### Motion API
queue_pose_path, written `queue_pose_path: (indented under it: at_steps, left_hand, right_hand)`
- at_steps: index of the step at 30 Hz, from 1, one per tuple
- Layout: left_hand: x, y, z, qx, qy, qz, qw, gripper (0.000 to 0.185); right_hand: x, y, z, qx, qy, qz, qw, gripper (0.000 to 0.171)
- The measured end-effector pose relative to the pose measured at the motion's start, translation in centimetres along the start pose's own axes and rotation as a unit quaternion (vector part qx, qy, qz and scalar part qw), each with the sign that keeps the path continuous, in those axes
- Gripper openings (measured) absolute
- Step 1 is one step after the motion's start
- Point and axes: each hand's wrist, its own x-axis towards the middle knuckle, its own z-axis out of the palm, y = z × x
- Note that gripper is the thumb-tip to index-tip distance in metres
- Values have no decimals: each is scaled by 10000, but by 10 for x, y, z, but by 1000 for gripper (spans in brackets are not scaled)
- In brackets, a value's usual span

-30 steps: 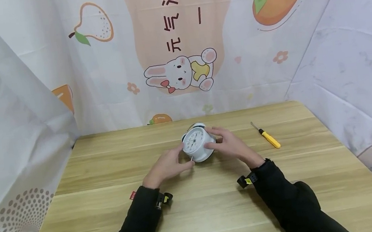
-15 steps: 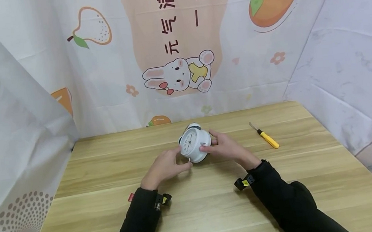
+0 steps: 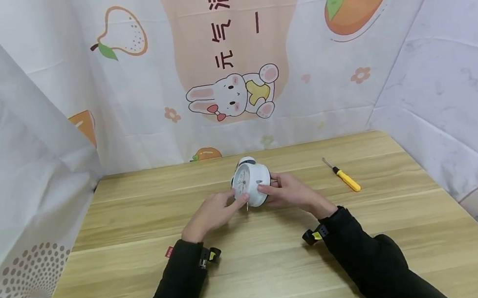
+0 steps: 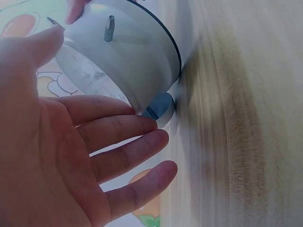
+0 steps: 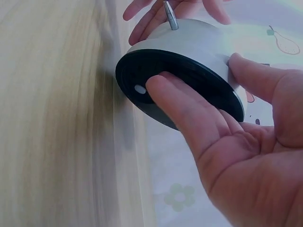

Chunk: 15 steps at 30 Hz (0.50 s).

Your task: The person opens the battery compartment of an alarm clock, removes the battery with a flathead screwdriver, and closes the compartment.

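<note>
A white twin-bell alarm clock (image 3: 259,182) is tilted at the table's far middle, its dial facing left in the head view. My left hand (image 3: 213,215) holds its front rim, thumb near a short metal foot. Its other fingers extend past the dial in the left wrist view, the index fingertip at the rim. With the thumb on the white casing and fingers against the black back (image 5: 199,82), my right hand (image 3: 292,194) grips the clock from the right. A pale round knob (image 5: 140,89) shows on that back, near a fingertip. Part of the dial is hidden.
To the right on the wooden table (image 3: 261,269) lies a yellow-handled screwdriver (image 3: 343,175). A printed cloth (image 3: 137,106) hangs behind the table's far edge, and more cloth flanks both sides.
The clock has turned so its dial points further left and more of its side shows. My left thumb has risen onto its rim, while my right fingers have shifted round to the back.
</note>
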Motion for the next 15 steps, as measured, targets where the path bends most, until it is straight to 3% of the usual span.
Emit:
queue_pose_path:
  at_steps: [8,15]
  left_hand:
    - [1,0,2,-313,-137,-188,9992,80]
    - [0,0,-1,-334,-221,-310,9987,81]
  right_hand:
    - [1,1,0,-87,4,-76,9999,62]
    - [-1,-2,2,-777,99,-248,9966,62]
